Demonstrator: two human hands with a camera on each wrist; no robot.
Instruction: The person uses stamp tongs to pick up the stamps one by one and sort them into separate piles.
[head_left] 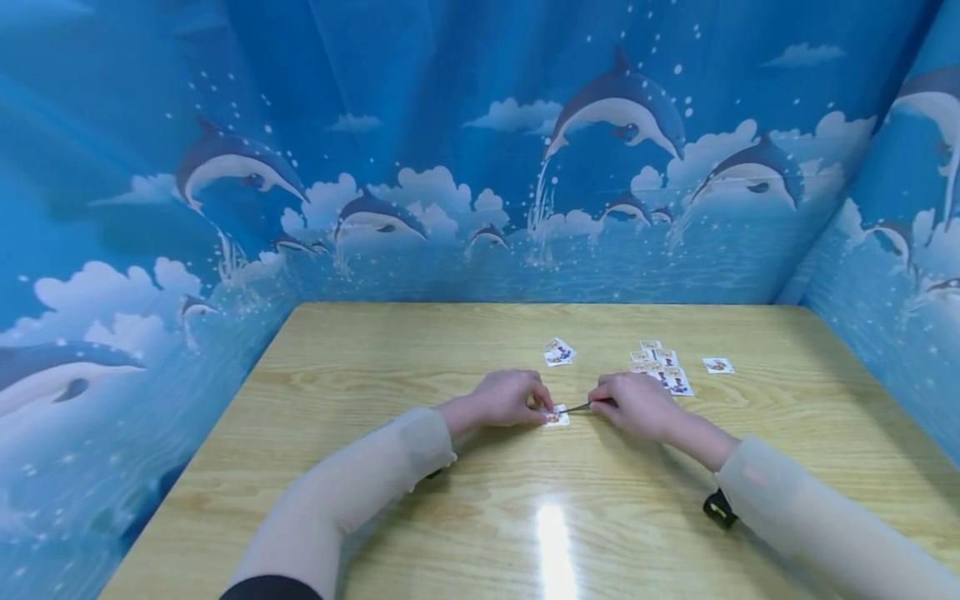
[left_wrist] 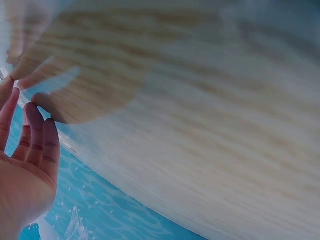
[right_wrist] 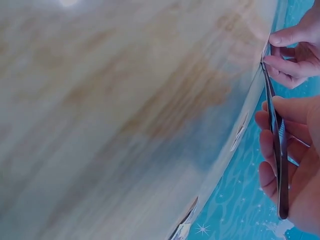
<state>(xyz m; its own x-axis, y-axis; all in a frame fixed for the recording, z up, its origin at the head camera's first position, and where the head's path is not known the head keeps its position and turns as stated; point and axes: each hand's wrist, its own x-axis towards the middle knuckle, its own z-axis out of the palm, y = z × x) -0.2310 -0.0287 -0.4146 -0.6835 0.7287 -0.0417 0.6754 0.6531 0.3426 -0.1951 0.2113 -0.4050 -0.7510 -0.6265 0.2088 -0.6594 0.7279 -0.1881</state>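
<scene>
In the head view a small white printed card (head_left: 557, 416) lies on the wooden table between both hands. The thumb and index finger of my left hand (head_left: 512, 398) hold it at its left edge. My right hand (head_left: 637, 403) grips dark metal tweezers (right_wrist: 278, 145), their tips pointing left and touching the card. From the right wrist, the tweezers run along the fingers, pinched under the thumb. The left hand (left_wrist: 30, 165) has its other fingers loosely bent in the left wrist view. The card's detail is too small to read.
Behind the hands lie a small pile of printed cards (head_left: 558, 352) and a larger overlapping group of cards (head_left: 664, 360), partly behind the right hand. A single card (head_left: 718, 366) lies farther right. A blue dolphin-print curtain (head_left: 450, 150) encloses the wooden table (head_left: 420, 342).
</scene>
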